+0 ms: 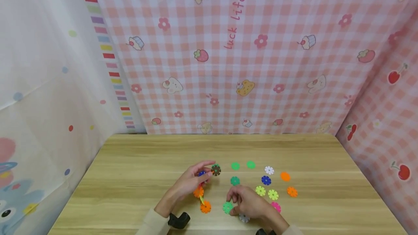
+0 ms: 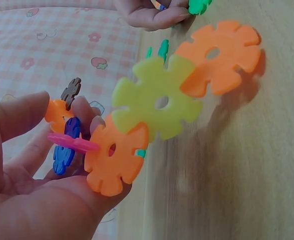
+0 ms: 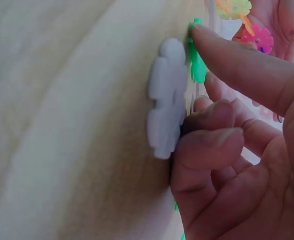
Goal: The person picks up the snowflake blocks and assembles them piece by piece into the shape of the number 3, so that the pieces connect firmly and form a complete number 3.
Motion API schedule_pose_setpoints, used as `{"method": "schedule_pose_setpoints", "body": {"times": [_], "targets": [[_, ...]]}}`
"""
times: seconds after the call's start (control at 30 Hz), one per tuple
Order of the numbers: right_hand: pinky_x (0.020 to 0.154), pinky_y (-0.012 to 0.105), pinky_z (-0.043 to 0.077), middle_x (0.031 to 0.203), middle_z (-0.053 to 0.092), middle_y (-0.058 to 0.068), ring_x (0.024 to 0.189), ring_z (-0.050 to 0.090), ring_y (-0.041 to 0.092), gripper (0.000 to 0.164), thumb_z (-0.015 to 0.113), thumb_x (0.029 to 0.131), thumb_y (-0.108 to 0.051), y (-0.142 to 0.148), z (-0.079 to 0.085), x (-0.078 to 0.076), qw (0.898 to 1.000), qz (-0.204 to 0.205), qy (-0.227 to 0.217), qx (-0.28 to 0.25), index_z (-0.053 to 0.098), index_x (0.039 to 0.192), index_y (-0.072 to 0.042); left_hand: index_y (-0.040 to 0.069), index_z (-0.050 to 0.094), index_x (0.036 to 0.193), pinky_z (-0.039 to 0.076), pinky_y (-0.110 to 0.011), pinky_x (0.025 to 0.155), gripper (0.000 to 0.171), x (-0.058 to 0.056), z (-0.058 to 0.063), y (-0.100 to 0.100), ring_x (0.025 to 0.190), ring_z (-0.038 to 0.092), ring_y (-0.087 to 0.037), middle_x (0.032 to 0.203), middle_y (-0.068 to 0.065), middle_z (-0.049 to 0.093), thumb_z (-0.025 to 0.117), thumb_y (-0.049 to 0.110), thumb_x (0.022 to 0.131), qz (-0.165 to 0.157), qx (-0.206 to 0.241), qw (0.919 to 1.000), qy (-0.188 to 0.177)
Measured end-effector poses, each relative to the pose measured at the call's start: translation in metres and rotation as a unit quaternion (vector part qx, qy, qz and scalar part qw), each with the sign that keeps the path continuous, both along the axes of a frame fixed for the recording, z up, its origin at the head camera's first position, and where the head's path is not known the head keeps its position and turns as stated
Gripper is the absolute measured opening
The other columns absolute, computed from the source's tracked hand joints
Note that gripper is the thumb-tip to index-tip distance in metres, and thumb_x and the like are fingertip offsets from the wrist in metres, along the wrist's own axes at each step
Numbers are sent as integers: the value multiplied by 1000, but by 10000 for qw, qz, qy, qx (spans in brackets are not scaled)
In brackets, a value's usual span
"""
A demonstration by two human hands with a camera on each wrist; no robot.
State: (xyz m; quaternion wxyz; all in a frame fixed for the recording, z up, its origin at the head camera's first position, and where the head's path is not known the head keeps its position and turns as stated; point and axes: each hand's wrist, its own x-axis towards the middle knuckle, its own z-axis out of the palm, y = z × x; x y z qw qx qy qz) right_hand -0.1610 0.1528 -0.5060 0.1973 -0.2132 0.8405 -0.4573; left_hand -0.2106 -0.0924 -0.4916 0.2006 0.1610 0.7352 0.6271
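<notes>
My left hand (image 1: 191,178) holds a chain of interlocked, notched plastic discs. Between its thumb and fingers are a brown disc (image 2: 71,93), a small orange one (image 2: 59,117), a blue disc (image 2: 66,145) and a pink disc (image 2: 72,142). From there the chain runs on through an orange disc (image 2: 117,155) and a yellow disc (image 2: 131,100) to another orange disc (image 1: 205,207) at its near end. My right hand (image 1: 249,202) pinches a green disc (image 1: 228,207) low over the table, thumb at its edge. Beneath that hand, a white disc (image 1: 244,218) lies partly hidden.
Loose discs are spread over the wooden table (image 1: 130,177) beyond and right of my right hand: several green ones (image 1: 235,180), a white (image 1: 269,170), a blue (image 1: 266,180), orange (image 1: 292,191), yellow (image 1: 273,194) and pink (image 1: 276,206). A checked cloth (image 1: 245,64) hangs behind.
</notes>
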Motion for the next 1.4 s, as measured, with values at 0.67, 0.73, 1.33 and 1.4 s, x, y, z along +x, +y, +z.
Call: {"method": "schedule_pose_setpoints", "body": {"times": [0.67, 0.73, 1.33, 1.4], "targets": [[63, 21, 41, 86, 56, 3, 73, 47, 12, 30, 83, 72, 1, -4, 1, 4, 9997, -230, 77, 48, 63, 93, -10, 14, 54, 140, 52, -33, 78, 39, -1, -2, 0, 92, 58, -26, 115, -13, 60, 56, 18, 101, -28, 9, 9998, -172], [63, 22, 42, 88, 57, 2, 74, 48, 13, 31, 82, 72, 1, -4, 2, 5, 9996, -260, 87, 56, 63, 93, -10, 13, 54, 140, 52, -33, 78, 39, -1, -2, 0, 93, 58, -26, 115, -13, 60, 56, 17, 101, -37, 16, 9998, -182], [65, 22, 46, 85, 63, 5, 76, 54, 16, 25, 65, 80, 12, -3, 8, 3, 9973, -570, -146, -428, 63, 96, -6, 14, 55, 139, 53, -32, 77, 38, -1, -1, -2, 91, 59, -25, 115, -15, 60, 58, 18, 101, 2, 17, 9998, -215], [64, 23, 50, 86, 64, 7, 76, 57, 18, 28, 59, 80, 16, -3, 11, -1, 9947, -834, -72, -603, 64, 99, -4, 15, 56, 139, 52, -29, 73, 38, -1, -1, -2, 88, 59, -24, 115, -17, 59, 58, 19, 101, -18, 11, 9998, -209]]}}
